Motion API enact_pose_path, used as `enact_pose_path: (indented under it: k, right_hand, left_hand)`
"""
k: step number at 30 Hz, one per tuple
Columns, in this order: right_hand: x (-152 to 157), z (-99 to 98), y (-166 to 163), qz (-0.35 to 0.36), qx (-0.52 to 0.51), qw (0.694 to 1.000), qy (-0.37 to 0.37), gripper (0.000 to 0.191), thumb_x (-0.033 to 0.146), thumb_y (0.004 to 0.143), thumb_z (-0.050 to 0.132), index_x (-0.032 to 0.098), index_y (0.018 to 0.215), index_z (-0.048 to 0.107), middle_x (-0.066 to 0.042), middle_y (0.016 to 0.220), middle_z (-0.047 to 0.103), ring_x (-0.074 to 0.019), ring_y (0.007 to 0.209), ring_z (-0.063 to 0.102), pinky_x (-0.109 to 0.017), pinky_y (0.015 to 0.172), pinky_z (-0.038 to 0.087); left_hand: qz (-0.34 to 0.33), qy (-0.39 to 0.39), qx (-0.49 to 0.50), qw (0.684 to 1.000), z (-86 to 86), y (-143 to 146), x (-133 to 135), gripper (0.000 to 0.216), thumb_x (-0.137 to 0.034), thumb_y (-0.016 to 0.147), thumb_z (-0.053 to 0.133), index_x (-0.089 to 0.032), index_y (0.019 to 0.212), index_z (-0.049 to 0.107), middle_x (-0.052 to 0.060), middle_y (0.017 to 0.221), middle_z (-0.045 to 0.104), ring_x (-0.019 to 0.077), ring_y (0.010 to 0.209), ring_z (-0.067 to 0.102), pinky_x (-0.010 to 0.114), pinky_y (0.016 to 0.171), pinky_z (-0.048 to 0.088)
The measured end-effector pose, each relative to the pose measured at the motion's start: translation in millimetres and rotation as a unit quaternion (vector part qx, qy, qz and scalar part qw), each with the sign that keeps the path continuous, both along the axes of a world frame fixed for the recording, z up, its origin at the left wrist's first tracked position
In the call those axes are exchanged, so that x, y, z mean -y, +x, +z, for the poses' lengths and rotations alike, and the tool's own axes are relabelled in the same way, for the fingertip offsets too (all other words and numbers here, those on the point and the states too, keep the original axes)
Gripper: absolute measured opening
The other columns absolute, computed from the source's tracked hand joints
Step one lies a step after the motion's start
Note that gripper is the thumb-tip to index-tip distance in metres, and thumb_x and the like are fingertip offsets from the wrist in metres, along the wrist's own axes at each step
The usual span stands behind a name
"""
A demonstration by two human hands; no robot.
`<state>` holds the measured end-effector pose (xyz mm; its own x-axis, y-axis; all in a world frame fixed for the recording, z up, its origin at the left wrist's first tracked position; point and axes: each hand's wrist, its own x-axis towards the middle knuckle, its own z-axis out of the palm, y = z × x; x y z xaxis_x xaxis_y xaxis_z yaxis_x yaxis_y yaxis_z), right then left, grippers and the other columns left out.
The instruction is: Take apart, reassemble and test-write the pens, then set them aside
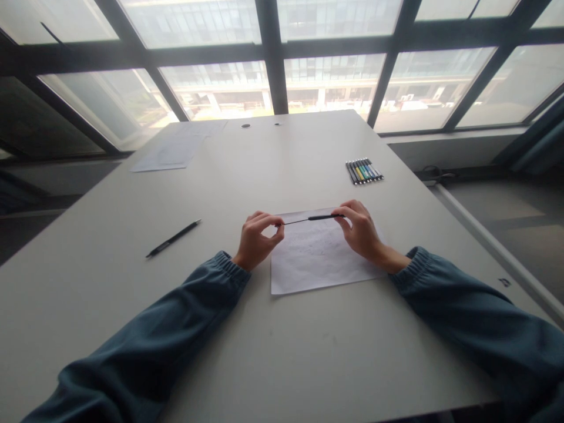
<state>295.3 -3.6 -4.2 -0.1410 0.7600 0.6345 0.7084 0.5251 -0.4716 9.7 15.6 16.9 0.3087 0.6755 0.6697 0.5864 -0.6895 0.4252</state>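
A thin black pen (314,218) is held level between my two hands, just above a white sheet of paper (318,263) with a faint drawing on it. My left hand (257,239) pinches the pen's thin left end with its fingers closed. My right hand (360,228) grips the thicker right end, fingers curled round it. Both arms wear dark blue sleeves and rest on the white table (247,352).
Another black pen (173,238) lies on the table to the left. A row of several coloured pens (363,171) lies at the right. Paper sheets (178,148) lie at the far left. Large windows stand behind the table's far edge.
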Motion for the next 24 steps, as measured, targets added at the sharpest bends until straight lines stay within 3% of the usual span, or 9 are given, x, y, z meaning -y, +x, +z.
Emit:
enact_pose_path:
  k: [9, 24]
  right_hand:
    - [3.8, 3.1, -5.4, 0.112, 0.046, 0.992, 0.022, 0.015, 0.020, 0.097, 0.057, 0.025, 0.103, 0.070, -0.008, 0.096, 0.064, -0.0246, 0.093, 0.058, -0.042, 0.084, 0.048]
    - [4.0, 2.5, -4.9, 0.136, 0.074, 0.987, 0.034, 0.013, 0.023, 0.099, 0.056, 0.023, 0.103, 0.069, -0.007, 0.096, 0.065, -0.0229, 0.091, 0.058, -0.040, 0.083, 0.048]
  left_hand:
    - [-0.035, 0.000, -0.021, 0.999, 1.0, 2.0, 4.2, 0.006, -0.017, 0.084, 0.066, -0.021, 0.081, 0.070, 0.000, 0.078, 0.071, 0.0164, 0.077, 0.063, 0.034, 0.082, 0.050]
    - [-0.087, -0.009, -0.013, 0.996, -1.1, 2.5, 3.5, 0.005, -0.017, 0.085, 0.067, -0.021, 0.082, 0.070, 0.001, 0.078, 0.071, 0.0160, 0.076, 0.062, 0.034, 0.082, 0.052]
